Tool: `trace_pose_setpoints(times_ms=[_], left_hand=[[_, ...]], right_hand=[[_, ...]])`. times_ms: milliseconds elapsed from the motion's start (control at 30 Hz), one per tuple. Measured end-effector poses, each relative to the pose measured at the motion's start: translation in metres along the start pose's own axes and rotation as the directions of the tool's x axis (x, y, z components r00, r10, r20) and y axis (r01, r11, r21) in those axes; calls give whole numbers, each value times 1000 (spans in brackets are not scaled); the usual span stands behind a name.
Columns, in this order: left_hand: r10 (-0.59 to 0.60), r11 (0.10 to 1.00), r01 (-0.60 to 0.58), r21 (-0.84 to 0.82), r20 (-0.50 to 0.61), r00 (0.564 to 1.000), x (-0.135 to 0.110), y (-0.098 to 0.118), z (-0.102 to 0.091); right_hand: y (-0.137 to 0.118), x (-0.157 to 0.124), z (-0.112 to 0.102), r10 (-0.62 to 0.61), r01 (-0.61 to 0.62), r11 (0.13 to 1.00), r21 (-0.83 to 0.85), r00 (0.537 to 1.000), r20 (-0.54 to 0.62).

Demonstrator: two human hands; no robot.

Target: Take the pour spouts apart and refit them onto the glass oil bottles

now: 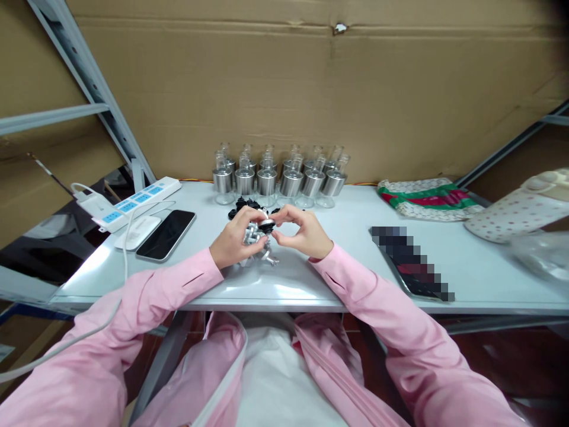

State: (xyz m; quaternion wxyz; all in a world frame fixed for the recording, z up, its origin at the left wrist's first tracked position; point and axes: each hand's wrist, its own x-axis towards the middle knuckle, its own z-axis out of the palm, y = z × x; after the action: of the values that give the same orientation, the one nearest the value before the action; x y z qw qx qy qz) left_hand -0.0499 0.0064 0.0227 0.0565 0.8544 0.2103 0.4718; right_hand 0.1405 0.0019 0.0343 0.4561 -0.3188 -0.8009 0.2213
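Between the fingertips of both my hands is a bottle stopper (267,225) with a silvery top and a black ribbed lower part. My left hand (237,239) pinches it from the left, thumb below and fingers above. From the right, my right hand (302,231) closes thumb and fingertips on its edge. Loose silver metal parts (255,237) lie on the table just under and behind my left fingers, partly hidden. Behind the hands sits a pile of small black parts (243,205), also partly covered. Several glass bottles with steel sleeves (267,179) stand upright in two rows farther back.
At the left are a phone (166,235), a white charger (138,232) and a power strip (140,203); a white cable crosses my left sleeve. To the right lie a partly blurred-out dark device (406,261), a patterned pouch (429,198) and a dotted bottle (511,207). Cardboard (267,77) walls the back.
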Motion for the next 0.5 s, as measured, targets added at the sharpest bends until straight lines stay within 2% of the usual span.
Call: trace_pose_setpoints(times_ms=[500], left_hand=[[62,998,-62,10,3,998,-1,0,0]], right_hand=[[-3,-1,-1,-45,45,998,-44,999,-2]])
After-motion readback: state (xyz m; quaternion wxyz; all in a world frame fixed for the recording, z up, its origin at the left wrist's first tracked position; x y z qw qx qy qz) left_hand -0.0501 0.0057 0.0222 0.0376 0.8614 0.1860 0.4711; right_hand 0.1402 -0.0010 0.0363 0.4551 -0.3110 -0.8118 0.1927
